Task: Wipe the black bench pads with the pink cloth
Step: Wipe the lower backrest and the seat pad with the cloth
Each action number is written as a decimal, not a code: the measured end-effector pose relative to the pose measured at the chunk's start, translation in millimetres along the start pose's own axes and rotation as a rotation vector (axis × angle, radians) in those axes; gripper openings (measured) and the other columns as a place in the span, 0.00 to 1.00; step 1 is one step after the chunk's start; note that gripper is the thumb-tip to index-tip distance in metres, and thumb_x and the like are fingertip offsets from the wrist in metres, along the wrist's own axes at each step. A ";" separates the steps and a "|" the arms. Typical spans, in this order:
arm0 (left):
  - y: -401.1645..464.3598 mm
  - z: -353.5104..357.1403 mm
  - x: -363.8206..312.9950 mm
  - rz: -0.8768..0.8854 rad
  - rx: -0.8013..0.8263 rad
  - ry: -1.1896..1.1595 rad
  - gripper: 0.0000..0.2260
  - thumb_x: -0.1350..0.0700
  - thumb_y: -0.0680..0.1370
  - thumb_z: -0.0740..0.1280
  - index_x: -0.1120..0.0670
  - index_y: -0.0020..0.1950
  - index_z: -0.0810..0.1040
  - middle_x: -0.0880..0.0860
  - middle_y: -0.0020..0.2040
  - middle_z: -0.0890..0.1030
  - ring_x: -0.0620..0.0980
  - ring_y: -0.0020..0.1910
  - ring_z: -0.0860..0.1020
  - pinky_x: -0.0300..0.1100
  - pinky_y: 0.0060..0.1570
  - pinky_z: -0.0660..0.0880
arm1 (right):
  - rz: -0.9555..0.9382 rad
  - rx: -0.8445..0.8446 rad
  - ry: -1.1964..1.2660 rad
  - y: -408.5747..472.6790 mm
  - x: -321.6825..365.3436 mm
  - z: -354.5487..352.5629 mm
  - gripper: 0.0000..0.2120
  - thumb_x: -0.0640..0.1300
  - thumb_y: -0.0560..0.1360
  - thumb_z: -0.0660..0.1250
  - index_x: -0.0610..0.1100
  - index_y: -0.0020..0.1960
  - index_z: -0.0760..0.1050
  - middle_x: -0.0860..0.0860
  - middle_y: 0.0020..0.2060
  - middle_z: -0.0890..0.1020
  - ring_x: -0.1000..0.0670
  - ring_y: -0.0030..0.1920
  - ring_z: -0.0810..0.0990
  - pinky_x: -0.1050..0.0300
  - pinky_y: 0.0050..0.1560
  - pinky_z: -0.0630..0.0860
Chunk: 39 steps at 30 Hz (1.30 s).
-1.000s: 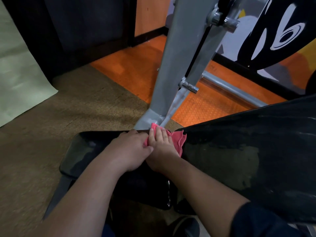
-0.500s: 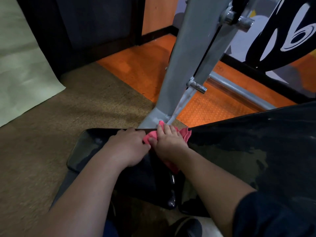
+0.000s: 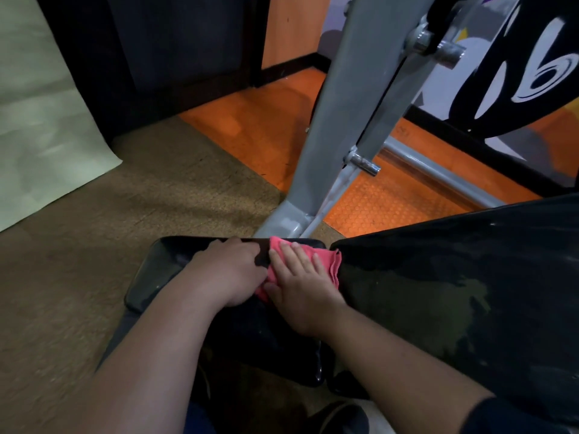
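Observation:
The pink cloth [image 3: 327, 260] lies on the small black seat pad [image 3: 163, 264], right at the gap to the large black back pad [image 3: 454, 292]. My right hand [image 3: 300, 286] presses flat on the cloth with straight, spread fingers. My left hand [image 3: 228, 270] rests on the seat pad just left of the cloth, its fingers curled over the pad's far edge and its thumb at the cloth's edge. Most of the cloth is hidden under my right hand. The back pad shows dull streaky patches.
A grey steel upright [image 3: 338, 126] of the bench frame rises just behind the seat pad, with a chrome peg [image 3: 365, 164] and a grey floor bar [image 3: 438, 177]. Brown carpet [image 3: 94, 245] lies left, orange flooring [image 3: 266, 126] behind. A black weight plate [image 3: 517, 73] hangs top right.
My right hand has spread flat on the cloth and slid slightly back toward me along the pad gap. My left hand stays holding the seat pad's far edge.

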<state>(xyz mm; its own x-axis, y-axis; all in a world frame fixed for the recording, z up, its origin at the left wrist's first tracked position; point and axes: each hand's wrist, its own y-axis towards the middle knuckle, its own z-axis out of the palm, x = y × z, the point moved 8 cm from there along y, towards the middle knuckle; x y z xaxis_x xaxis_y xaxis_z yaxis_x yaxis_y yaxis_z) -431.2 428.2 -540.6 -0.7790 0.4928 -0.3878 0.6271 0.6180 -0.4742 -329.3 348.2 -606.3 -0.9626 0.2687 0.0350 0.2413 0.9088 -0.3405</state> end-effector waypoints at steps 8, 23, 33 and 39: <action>-2.0 0.5 6.7 -0.010 -0.006 0.001 0.20 0.42 0.81 0.59 0.46 0.70 0.72 0.53 0.71 0.70 0.58 0.69 0.68 0.54 0.67 0.68 | -0.072 -0.058 0.084 -3.3 22.9 3.5 0.33 0.61 0.83 0.42 0.46 0.83 0.43 0.46 0.83 0.43 0.45 0.82 0.39 0.40 0.80 0.40; -2.3 -0.3 8.9 0.011 -0.021 0.002 0.17 0.43 0.80 0.62 0.48 0.66 0.76 0.52 0.67 0.74 0.55 0.66 0.72 0.53 0.64 0.71 | 0.077 -0.176 0.232 -7.3 8.0 4.7 0.32 0.57 0.85 0.48 0.43 0.83 0.43 0.47 0.83 0.43 0.47 0.81 0.37 0.43 0.80 0.37; -1.6 1.2 19.4 -0.066 -0.018 0.058 0.23 0.38 0.79 0.60 0.49 0.68 0.75 0.53 0.68 0.73 0.58 0.67 0.71 0.55 0.65 0.70 | 0.050 -0.202 0.205 -17.1 24.5 5.6 0.30 0.57 0.86 0.47 0.47 0.83 0.44 0.47 0.83 0.42 0.47 0.81 0.37 0.43 0.79 0.37; -3.7 -1.5 20.4 -0.063 -0.027 0.028 0.22 0.38 0.80 0.60 0.49 0.68 0.74 0.53 0.68 0.74 0.57 0.67 0.71 0.54 0.65 0.70 | 0.018 -0.208 0.165 -26.4 10.0 8.2 0.30 0.56 0.86 0.48 0.47 0.83 0.44 0.48 0.83 0.44 0.48 0.82 0.38 0.42 0.80 0.39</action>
<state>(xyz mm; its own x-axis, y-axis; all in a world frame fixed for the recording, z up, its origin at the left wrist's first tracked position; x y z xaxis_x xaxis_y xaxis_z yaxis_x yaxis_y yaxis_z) -449.4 436.9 -545.6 -0.8172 0.4691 -0.3349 0.5764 0.6645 -0.4756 -346.4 324.3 -604.7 -0.9288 0.3186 0.1894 0.2951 0.9448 -0.1423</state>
